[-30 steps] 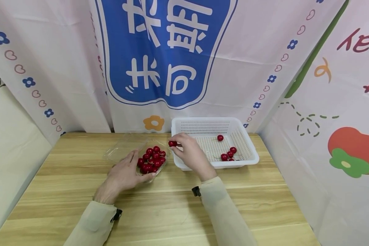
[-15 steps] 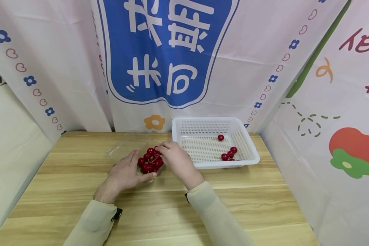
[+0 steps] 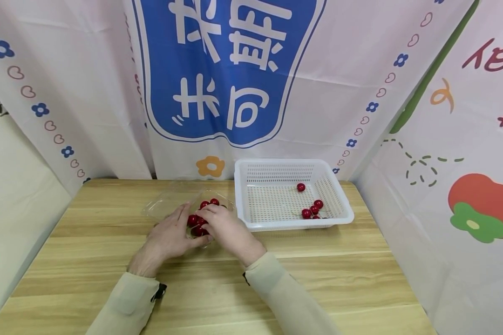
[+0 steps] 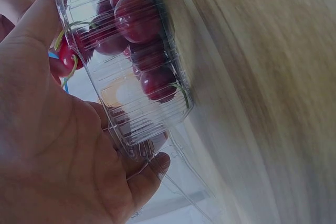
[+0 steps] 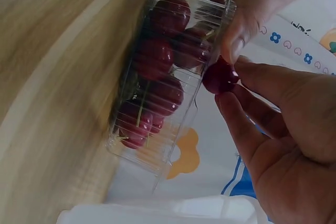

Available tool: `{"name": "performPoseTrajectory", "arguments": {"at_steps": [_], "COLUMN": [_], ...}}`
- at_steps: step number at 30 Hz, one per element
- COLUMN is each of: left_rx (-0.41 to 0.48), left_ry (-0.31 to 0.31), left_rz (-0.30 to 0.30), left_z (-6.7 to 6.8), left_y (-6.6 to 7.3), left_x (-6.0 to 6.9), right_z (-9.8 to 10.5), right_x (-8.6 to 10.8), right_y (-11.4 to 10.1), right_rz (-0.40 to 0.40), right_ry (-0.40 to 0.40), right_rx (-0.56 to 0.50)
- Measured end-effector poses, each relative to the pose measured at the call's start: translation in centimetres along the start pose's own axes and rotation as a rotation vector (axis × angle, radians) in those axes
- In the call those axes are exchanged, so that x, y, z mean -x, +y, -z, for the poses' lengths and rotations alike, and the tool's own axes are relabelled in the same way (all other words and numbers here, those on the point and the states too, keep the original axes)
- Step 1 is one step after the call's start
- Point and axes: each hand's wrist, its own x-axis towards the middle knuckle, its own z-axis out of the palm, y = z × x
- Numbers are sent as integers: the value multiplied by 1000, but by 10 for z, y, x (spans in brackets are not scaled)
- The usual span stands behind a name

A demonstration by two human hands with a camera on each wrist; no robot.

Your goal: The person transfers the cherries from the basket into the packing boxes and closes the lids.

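Note:
A clear plastic box of red cherries stands on the wooden table, its clear lid folded back. My left hand grips this box from the left, with the thumb along its near side and the fingers at the far side. My right hand is over the box's near right part and covers some cherries. In the right wrist view it pinches one dark red cherry between thumb and fingers, right at the box's rim. Green stems show on some cherries.
Right of the box stands a white perforated basket, with several cherries in its right half. Printed cloth hangs behind the table and along its sides.
My right hand has moved left, from the basket's left rim, where it held a cherry, to over the box. The left hand stays on the box. The basket's cherries look the same.

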Motion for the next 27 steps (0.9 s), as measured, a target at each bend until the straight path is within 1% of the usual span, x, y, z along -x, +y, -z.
{"name": "performPoseTrajectory", "arguments": {"at_steps": [4,9,13,17,21,27], "left_rx": [4,9,13,11,11,8], "left_ry": [2,1,-9,-18,-23,-32], "left_rz": [-4,-1,7,13,20,22], "left_z": [0,1,2,2,2,2], "left_y": [1,2,2,1,1,1], "left_x": [0,0,1,0,0,0], "right_z": [6,20,33,45,57,70], "right_x": [0,2,6,11,19,33], "right_y": [2,11,25,45,66,96], "right_rz": [0,-1,-32,-68,-139,-301], "right_ry": [31,78,113,163,210,210], "right_rx": [-10,-76,-129,-171,-187,-188]}}
